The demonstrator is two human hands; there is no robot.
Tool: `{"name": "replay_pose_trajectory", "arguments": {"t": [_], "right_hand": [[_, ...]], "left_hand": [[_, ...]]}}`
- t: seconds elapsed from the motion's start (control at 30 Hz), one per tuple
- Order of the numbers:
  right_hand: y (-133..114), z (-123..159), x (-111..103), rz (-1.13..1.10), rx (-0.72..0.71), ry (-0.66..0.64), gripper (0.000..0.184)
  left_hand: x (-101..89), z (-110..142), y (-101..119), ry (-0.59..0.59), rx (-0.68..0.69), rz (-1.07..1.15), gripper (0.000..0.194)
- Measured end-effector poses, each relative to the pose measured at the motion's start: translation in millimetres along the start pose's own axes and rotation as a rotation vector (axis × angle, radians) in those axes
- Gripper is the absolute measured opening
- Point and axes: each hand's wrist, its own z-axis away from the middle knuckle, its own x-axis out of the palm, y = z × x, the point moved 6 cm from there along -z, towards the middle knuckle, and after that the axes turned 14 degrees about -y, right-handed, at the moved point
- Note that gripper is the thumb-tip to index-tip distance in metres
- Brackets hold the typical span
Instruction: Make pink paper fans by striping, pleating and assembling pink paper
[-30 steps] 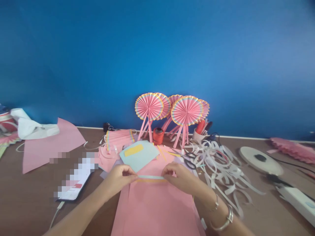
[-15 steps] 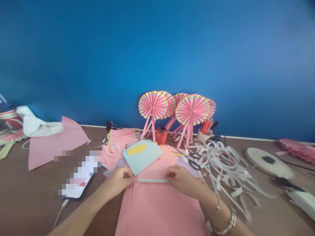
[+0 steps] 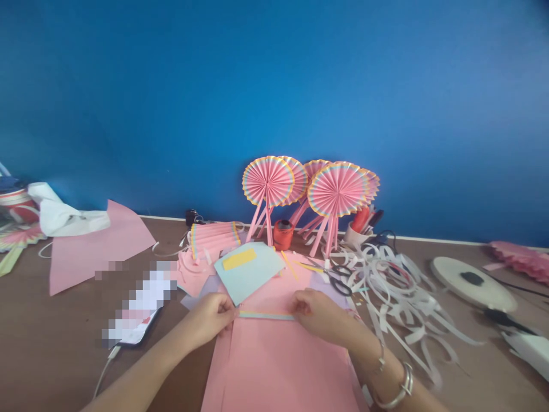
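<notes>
- Narrow yellow-and-blue paper strip (image 3: 266, 315): spans between both hands, well short of the brown worktop (image 3: 51, 343)'s back edge.
- Left hand (image 3: 213, 316): fingers pinching left end.
- Right hand (image 3: 316, 315): fingers pinching right end.

To my left, I noted a phone (image 3: 144, 327) on the worktop (image 3: 47, 343), white cable (image 3: 103, 371) at its near end. Cup (image 3: 357, 236) stood near blue wall (image 3: 266, 80); pale disc (image 3: 450, 274), dark-centred, lay far right.
</notes>
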Motion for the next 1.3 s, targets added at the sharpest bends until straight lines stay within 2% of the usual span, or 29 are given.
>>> {"name": "replay_pose_trajectory", "arguments": {"t": [0.23,0.63,0.87,1.3], "right_hand": [[0,0,-1,0.023,-0.009,0.015,0.022],[5,-2,4,0.004,0.002,-0.001,0.029],[2,0,2,0.001,0.013,-0.005,0.032],[-3,1,1,0.026,0.057,-0.007,0.032]], "left_hand": [[0.6,-2,-4,0.065,0.000,-0.109,0.024],[0.7,3,9,0.108,-0.021,-0.210,0.020],[1.2,1,8,0.114,-0.026,-0.253,0.022],[0.6,8,20,0.122,-0.045,-0.327,0.015]]}}
